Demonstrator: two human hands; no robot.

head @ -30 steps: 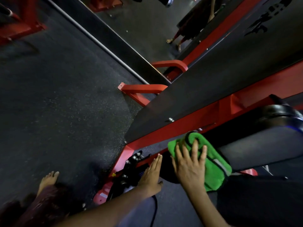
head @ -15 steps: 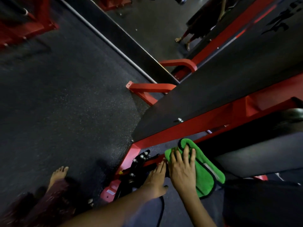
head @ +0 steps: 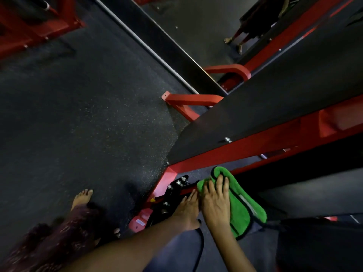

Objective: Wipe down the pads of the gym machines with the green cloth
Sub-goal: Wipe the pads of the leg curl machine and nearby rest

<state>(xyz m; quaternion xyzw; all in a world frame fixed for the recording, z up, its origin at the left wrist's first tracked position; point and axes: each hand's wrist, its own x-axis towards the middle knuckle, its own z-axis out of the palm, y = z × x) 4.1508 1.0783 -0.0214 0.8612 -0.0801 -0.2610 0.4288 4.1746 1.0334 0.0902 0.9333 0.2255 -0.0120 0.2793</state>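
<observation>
The green cloth (head: 242,207) with a dark edge lies folded on the dark seat pad (head: 225,250) of a red-framed gym machine, low in the head view. My right hand (head: 216,203) presses flat on the cloth's left part, fingers straight and spread toward its far end. My left hand (head: 188,211) rests beside it on the pad's left edge, fingers straight and together, touching no cloth. A second, longer dark pad (head: 306,197) runs off to the right behind the cloth.
A wide dark sloping panel (head: 265,114) on red frame rails (head: 245,152) rises right of the hands. Black bolted hardware (head: 174,193) sits just left of my left hand. My bare foot (head: 81,199) stands on speckled rubber floor (head: 88,124). A mirror (head: 196,26) reflects legs at top.
My right hand and the cloth have slid a little toward me and left along the pad. My left hand has closed up beside the right hand.
</observation>
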